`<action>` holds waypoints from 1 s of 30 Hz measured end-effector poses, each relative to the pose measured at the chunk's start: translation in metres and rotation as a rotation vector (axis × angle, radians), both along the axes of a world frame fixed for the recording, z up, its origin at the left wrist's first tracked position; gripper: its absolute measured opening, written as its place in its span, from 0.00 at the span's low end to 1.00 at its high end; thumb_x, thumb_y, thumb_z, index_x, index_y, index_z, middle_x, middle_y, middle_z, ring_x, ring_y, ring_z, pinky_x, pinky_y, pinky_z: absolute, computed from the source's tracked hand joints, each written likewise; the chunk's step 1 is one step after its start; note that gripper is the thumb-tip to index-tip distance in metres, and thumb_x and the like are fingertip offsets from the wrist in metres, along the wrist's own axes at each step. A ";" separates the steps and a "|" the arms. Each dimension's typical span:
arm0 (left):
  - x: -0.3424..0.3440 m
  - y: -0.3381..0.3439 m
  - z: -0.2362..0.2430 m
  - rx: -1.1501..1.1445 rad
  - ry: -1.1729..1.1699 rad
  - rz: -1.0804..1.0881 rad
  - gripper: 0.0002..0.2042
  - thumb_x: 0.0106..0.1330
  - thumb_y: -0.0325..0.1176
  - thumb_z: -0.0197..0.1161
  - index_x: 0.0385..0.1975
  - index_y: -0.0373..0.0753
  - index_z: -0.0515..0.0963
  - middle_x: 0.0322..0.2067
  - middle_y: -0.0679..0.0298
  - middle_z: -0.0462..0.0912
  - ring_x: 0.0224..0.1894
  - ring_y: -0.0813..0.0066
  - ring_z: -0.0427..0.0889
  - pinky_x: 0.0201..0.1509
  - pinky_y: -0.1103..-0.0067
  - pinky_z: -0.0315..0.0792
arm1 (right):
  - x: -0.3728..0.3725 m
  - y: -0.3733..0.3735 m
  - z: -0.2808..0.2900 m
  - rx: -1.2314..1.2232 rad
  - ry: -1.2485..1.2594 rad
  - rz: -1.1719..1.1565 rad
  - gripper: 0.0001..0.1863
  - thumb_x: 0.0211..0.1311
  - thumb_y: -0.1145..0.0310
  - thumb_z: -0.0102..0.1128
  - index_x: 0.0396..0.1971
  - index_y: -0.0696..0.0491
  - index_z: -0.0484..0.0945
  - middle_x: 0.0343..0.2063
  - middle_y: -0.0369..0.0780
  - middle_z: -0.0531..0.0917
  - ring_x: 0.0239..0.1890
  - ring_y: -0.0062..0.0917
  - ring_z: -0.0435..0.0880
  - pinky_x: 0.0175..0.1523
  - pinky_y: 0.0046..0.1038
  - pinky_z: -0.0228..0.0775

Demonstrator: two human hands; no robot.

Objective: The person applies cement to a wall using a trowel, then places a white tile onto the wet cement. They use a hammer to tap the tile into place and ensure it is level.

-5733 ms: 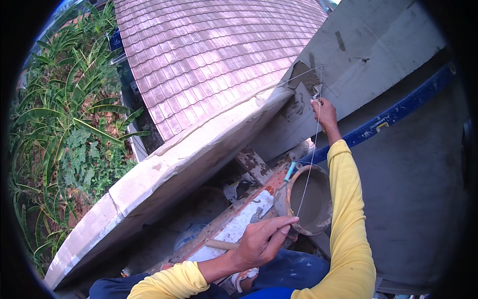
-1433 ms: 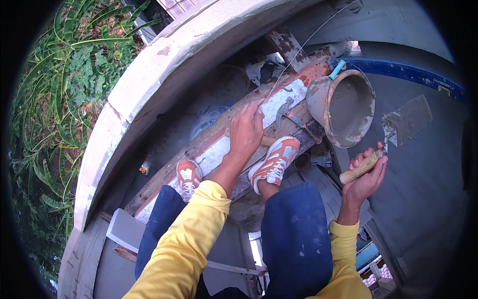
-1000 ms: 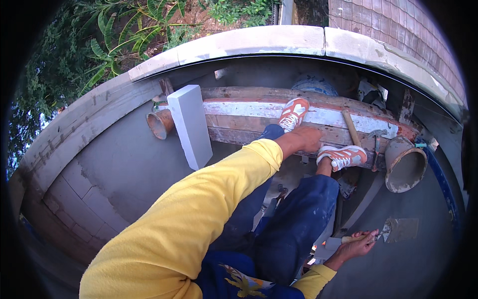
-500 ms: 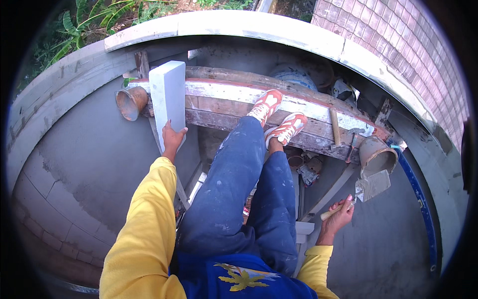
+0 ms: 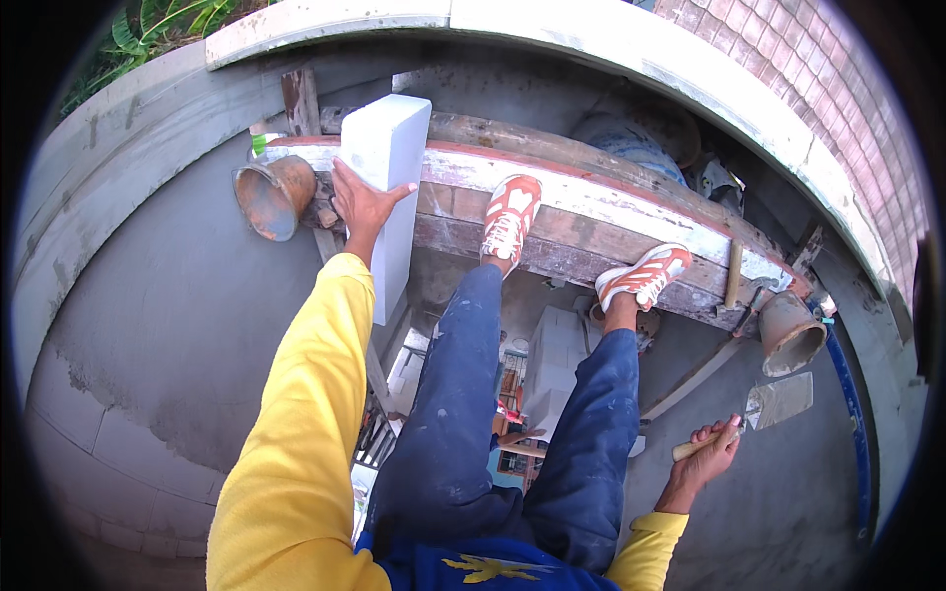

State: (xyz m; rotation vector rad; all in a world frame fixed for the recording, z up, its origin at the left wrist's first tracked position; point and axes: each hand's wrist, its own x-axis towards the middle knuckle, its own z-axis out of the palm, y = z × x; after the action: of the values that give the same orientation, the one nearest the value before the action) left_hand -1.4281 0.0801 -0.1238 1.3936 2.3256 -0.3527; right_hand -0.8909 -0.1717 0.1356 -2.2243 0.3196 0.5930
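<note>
My left hand (image 5: 365, 197) grips the near face of an upright white block (image 5: 389, 246) at the left end of the weathered plank scaffold (image 5: 572, 225), its thumb spread to the right. A clay-coloured bucket (image 5: 276, 197) hangs just left of it. My right hand (image 5: 708, 448), low at the right, is closed round the wooden handle of a trowel (image 5: 778, 399), whose broad blade has grey mortar on it. My two orange-and-white shoes (image 5: 509, 212) rest on the planks. A hammer (image 5: 731, 271) and a second mortar-stained bucket (image 5: 790, 335) sit at the plank's right end.
A pale curved concrete ledge (image 5: 552, 39) arches beyond the scaffold, with roof tiles (image 5: 788, 69) and plants (image 5: 158, 25) outside. Grey plastered walls (image 5: 158, 305) lie either side. A long blue level (image 5: 847, 394) leans at the right. Below my legs, white blocks (image 5: 552, 364) show through a drop.
Earlier my hands stretched a string. Since then my view has swung round, my left hand has moved up onto the white block, and my feet have spread apart. The trowel stays in my right hand.
</note>
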 end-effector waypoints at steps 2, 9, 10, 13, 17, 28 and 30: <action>0.007 0.005 -0.010 0.054 0.027 -0.015 0.71 0.41 0.54 0.87 0.78 0.34 0.38 0.69 0.34 0.59 0.73 0.38 0.57 0.77 0.53 0.52 | -0.028 0.017 -0.009 0.050 0.036 0.003 0.14 0.76 0.57 0.64 0.37 0.50 0.72 0.24 0.32 0.72 0.18 0.14 0.70 0.20 0.19 0.62; -0.015 -0.019 0.018 0.063 -0.043 -0.041 0.61 0.45 0.38 0.84 0.74 0.30 0.44 0.61 0.35 0.64 0.65 0.36 0.63 0.72 0.53 0.57 | -0.086 0.063 -0.032 0.237 0.141 -0.087 0.14 0.77 0.58 0.63 0.37 0.49 0.70 0.24 0.32 0.72 0.18 0.15 0.71 0.20 0.20 0.63; -0.016 -0.030 0.029 0.092 -0.061 -0.063 0.61 0.45 0.37 0.84 0.73 0.29 0.44 0.61 0.35 0.63 0.65 0.36 0.62 0.73 0.52 0.56 | -0.092 0.066 -0.035 0.248 0.172 -0.107 0.14 0.76 0.58 0.63 0.38 0.49 0.70 0.25 0.32 0.72 0.18 0.16 0.71 0.20 0.20 0.64; -0.019 -0.073 0.060 0.163 -0.130 -0.094 0.60 0.44 0.33 0.84 0.72 0.28 0.42 0.63 0.34 0.58 0.67 0.36 0.60 0.74 0.51 0.53 | -0.113 0.078 -0.042 0.287 0.273 -0.105 0.15 0.75 0.58 0.64 0.38 0.49 0.68 0.25 0.33 0.72 0.18 0.16 0.71 0.20 0.21 0.64; -0.013 -0.097 0.100 0.194 -0.295 -0.036 0.61 0.46 0.28 0.83 0.73 0.31 0.38 0.66 0.37 0.55 0.70 0.40 0.58 0.77 0.54 0.51 | -0.149 0.110 -0.056 0.320 0.462 -0.095 0.16 0.74 0.56 0.65 0.38 0.47 0.68 0.25 0.32 0.71 0.18 0.16 0.72 0.20 0.20 0.65; 0.070 -0.089 0.237 0.036 -0.444 -0.019 0.52 0.54 0.29 0.82 0.74 0.32 0.50 0.67 0.41 0.63 0.68 0.51 0.66 0.73 0.58 0.61 | -0.201 0.189 -0.075 0.735 0.734 -0.021 0.23 0.78 0.55 0.60 0.58 0.55 0.67 0.53 0.46 0.85 0.57 0.30 0.85 0.62 0.31 0.77; 0.086 -0.090 0.258 -0.061 -0.568 0.019 0.42 0.57 0.30 0.81 0.70 0.31 0.63 0.63 0.45 0.72 0.63 0.55 0.74 0.68 0.61 0.68 | -0.190 0.193 -0.049 0.830 0.759 -0.035 0.23 0.79 0.54 0.57 0.59 0.55 0.67 0.56 0.49 0.83 0.60 0.31 0.83 0.67 0.34 0.74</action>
State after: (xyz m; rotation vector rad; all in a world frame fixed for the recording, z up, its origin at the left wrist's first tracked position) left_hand -1.3419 -0.0102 0.1338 1.2413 1.8428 -0.0111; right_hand -1.0811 0.0213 0.0867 -1.1408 0.3925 1.2707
